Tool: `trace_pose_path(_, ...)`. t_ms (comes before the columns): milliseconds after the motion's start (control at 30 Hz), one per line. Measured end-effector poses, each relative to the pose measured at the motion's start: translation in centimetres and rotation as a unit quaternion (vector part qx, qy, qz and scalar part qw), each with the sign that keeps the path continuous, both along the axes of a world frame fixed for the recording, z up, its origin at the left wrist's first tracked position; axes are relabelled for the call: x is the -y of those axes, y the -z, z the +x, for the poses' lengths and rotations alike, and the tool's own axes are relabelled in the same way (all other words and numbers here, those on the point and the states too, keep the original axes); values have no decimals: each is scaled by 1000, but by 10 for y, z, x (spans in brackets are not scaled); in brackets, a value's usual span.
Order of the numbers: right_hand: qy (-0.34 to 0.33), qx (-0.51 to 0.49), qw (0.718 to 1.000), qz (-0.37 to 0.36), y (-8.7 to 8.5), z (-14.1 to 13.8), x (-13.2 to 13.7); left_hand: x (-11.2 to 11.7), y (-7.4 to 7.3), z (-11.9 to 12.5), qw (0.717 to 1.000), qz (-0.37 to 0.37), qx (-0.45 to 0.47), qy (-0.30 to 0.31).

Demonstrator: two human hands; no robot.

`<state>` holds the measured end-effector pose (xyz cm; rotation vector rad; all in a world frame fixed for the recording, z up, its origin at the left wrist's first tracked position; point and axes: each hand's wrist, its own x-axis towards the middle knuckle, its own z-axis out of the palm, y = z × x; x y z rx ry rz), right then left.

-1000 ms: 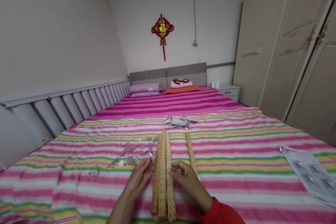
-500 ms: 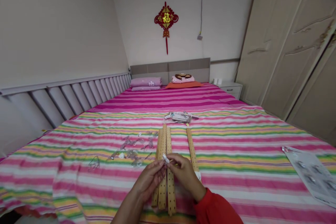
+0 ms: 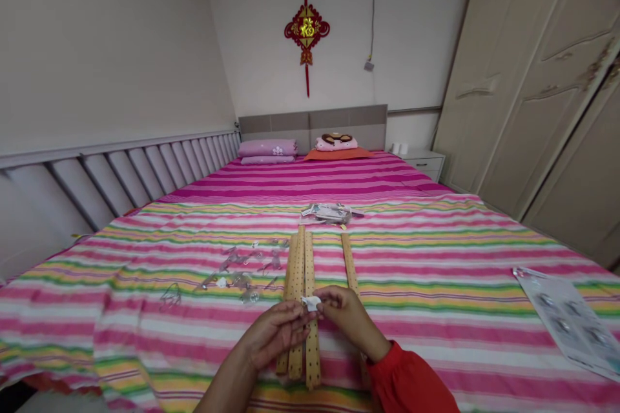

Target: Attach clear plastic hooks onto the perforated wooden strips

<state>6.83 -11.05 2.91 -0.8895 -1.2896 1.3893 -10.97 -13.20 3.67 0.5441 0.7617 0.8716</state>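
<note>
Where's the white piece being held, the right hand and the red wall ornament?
White piece [image 3: 312,303]: head view, middle of its visible surface.
Right hand [image 3: 351,317]: head view, back of the hand.
Red wall ornament [image 3: 307,28]: head view, its golden centre.

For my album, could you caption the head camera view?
Left hand and right hand hold a small white piece over tan dotted strips on striped cloth.

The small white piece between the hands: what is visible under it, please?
Under the small white piece, between left hand and right hand, run long tan dark-dotted wooden strips. Their portions covered by the piece and hands cannot be seen.
</note>
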Motion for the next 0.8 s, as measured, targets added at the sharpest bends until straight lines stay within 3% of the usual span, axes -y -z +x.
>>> trace_pose_path(267, 39, -23, 997, -60, 5, 4, 0, 6, 9, 15, 987, 140, -69, -19)
trace_pose_path(500, 77, 24, 996, -40, -5, 6, 7, 11, 9, 12, 993, 113, -36, 19)
trace_pose_path(667, 74, 46, 996, -32, -2, 9, 11, 16, 10, 9, 994, 99, -42, 31)
trace_pose_path(800, 141, 78, 987, -5, -1, 20, 8, 22, 8, 0, 991, 115, -36, 64)
